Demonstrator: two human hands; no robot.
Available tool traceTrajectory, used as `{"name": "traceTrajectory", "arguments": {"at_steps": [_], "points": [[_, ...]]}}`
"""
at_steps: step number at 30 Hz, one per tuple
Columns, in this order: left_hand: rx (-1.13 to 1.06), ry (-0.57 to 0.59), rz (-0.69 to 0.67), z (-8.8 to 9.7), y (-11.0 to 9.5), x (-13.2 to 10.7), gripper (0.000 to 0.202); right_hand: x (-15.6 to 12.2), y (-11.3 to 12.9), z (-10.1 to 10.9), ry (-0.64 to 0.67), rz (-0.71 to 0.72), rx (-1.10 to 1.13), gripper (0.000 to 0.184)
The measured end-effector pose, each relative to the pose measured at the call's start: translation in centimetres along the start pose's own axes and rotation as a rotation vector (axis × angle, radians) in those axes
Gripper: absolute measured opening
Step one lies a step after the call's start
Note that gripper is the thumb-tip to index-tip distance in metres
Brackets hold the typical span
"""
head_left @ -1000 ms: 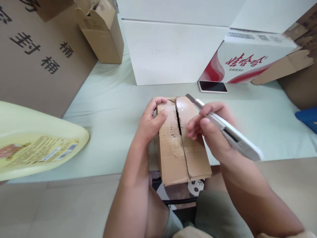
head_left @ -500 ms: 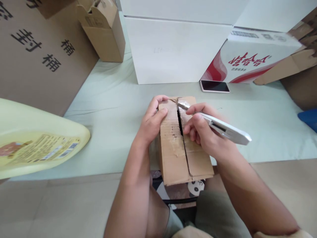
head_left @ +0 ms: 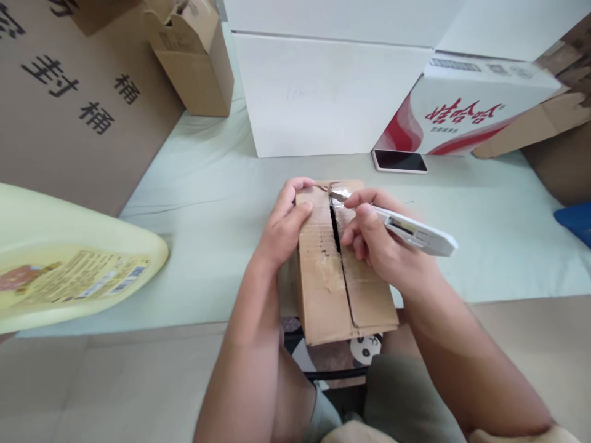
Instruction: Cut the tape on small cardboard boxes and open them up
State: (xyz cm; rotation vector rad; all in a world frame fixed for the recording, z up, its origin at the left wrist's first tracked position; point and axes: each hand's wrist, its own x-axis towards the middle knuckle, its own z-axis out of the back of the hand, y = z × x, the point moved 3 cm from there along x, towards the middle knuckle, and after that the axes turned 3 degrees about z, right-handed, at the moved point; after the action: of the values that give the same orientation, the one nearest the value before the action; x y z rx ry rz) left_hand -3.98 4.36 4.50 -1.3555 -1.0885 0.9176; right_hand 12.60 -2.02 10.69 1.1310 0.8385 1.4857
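A brown cardboard box (head_left: 323, 295) lies in front of me, its top flaps split by a dark gap along the middle seam. My left hand (head_left: 289, 215) grips the box's far left edge, thumb on top and fingers around the far corner. In my right hand (head_left: 378, 240) is a white utility knife (head_left: 415, 232), held like a pen. Its blade meets the seam near the far end, beside a shiny strip of clear tape (head_left: 341, 194). Some of my right fingers rest against the right flap.
White cartons (head_left: 323, 92) stand behind, with a phone (head_left: 399, 161) before a red-and-white carton (head_left: 475, 104). At left are a yellow bottle (head_left: 78, 264), a large printed carton (head_left: 87, 141) and a small open box (head_left: 198, 80). The pale green cloth (head_left: 198, 246) ends near my arms.
The utility knife's rear end has swung slightly up and to the left, with its blade staying near the seam's far end. My left hand and the box have hardly moved.
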Motion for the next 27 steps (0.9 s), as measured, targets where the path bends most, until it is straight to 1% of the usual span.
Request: {"name": "traceTrajectory", "arguments": {"at_steps": [4, 10, 14, 23, 27], "points": [[-0.001, -0.002, 0.008, -0.1, 0.1, 0.1, 0.031, 0.0, 0.0, -0.1, 0.009, 0.013, -0.036, 0.046], [0.012, -0.014, 0.0, -0.2, -0.4, -0.1, 0.029, -0.1, 0.3, -0.1, -0.007, -0.021, 0.037, 0.048], [0.015, -0.02, 0.018, -0.3, -0.7, -0.2, 0.031, -0.1, 0.5, -0.2, -0.018, -0.018, 0.074, 0.048], [0.001, -0.035, 0.048, -0.5, -1.1, -0.3, 0.033, -0.4, 0.4, -0.1, -0.046, -0.035, 0.082, 0.051], [0.015, -0.04, 0.031, -0.5, -1.1, -0.3, 0.032, -0.6, 0.5, 0.0, -0.018, -0.041, 0.088, 0.053]]}}
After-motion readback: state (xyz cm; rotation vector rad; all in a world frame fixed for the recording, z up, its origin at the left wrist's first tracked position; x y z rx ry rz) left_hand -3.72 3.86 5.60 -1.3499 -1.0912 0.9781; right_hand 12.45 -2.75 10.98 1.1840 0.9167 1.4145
